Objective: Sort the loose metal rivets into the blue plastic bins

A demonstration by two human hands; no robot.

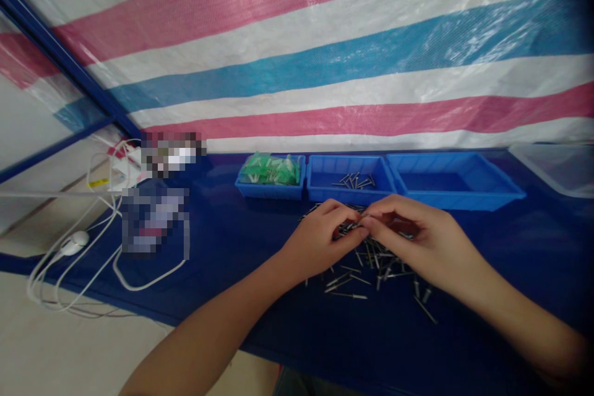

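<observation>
**A:** What is the person working on, starting from the near side?

**B:** A pale floor (55,346) is showing at the lower left. Above it a table (241,241) under a dark blue cloth is running across the whole view. White cables (69,250) are trailing over its left edge. Behind the table a tarp (325,43) striped pink, white and blue is hanging as a wall, and a blue metal frame (60,55) is crossing it on the left.

**A:** And the hands?

**B:** They are meeting fingertip to fingertip just above a loose heap of pins (371,263) in the middle of the cloth. The left hand (320,238) is curling its fingers shut around a small bunch of those pins. The right hand (417,241) is pinching thumb and forefinger closed on the end of the same bunch, with its other fingers bent loosely over the heap.

**A:** How many of each thing?

**B:** Two hands are working. The pins on the cloth are lying too thick to count. Three blue trays (455,199) are sitting in a row at the back edge. The left one is holding green pieces (271,170), and the middle one is holding a few more pins. One clear tub (557,176) is standing at the far right.
</observation>
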